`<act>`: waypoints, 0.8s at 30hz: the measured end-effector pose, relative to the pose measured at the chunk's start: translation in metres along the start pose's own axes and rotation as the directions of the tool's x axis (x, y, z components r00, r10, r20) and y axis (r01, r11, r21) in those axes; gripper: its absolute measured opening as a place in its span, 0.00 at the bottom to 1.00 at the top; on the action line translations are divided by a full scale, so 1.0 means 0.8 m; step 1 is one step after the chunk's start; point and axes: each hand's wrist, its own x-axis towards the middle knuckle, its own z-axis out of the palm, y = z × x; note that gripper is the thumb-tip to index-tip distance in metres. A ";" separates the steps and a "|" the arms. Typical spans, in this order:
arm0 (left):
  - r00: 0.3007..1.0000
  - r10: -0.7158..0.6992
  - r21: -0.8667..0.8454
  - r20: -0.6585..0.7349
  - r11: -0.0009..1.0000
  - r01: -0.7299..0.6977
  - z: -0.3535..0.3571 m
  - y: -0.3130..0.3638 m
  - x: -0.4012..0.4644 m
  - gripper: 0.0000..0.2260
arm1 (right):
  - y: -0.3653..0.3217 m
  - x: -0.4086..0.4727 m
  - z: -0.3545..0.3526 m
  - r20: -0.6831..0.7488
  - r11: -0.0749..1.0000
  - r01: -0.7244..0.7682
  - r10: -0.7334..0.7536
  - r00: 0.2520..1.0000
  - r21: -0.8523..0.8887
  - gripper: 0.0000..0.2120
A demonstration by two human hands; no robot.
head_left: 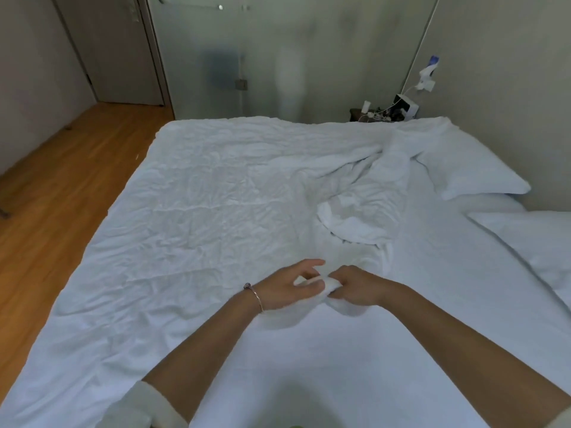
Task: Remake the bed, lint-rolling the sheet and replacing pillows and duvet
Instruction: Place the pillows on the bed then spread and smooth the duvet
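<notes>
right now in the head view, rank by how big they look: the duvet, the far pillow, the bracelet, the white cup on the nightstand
1. duvet, by far the largest
2. far pillow
3. and 4. bracelet and white cup look alike; the bracelet sits much nearer the camera, so no ranking.

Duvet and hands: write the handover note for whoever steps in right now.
Left hand: fingers loosely round the bunched duvet edge.
Right hand: grips the same fold.
Duvet lies spread over the left of the bed, rumpled near the middle.
Two pillows lie at the right, on the sheet.
Left: pull the duvet flat and straight. No lint roller in view.
</notes>
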 end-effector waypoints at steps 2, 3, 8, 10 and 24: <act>0.999 0.033 0.070 0.038 0.997 -0.035 0.035 0.010 0.026 0.18 | 0.006 -0.004 -0.009 -0.114 0.999 0.039 -0.042 0.993 -0.024 0.06; 1.000 0.026 0.060 -0.009 0.998 -0.025 0.045 0.013 0.037 0.19 | 0.009 -0.005 -0.013 -0.167 0.998 0.050 -0.055 0.984 -0.035 0.09; 0.954 -0.071 -0.137 -0.290 0.990 0.032 0.045 0.022 0.067 0.20 | 0.043 0.000 0.009 -0.560 0.987 0.142 -0.158 0.813 -0.072 0.08; 0.920 -0.093 -0.206 -0.380 0.978 0.014 0.040 0.029 0.070 0.19 | 0.063 0.007 0.021 -0.710 0.986 0.160 -0.150 0.688 -0.054 0.14; 0.555 -0.311 -0.354 -0.772 0.935 0.031 0.086 0.097 0.062 0.17 | 0.155 0.078 0.007 -0.379 0.529 0.051 0.536 0.754 0.847 0.21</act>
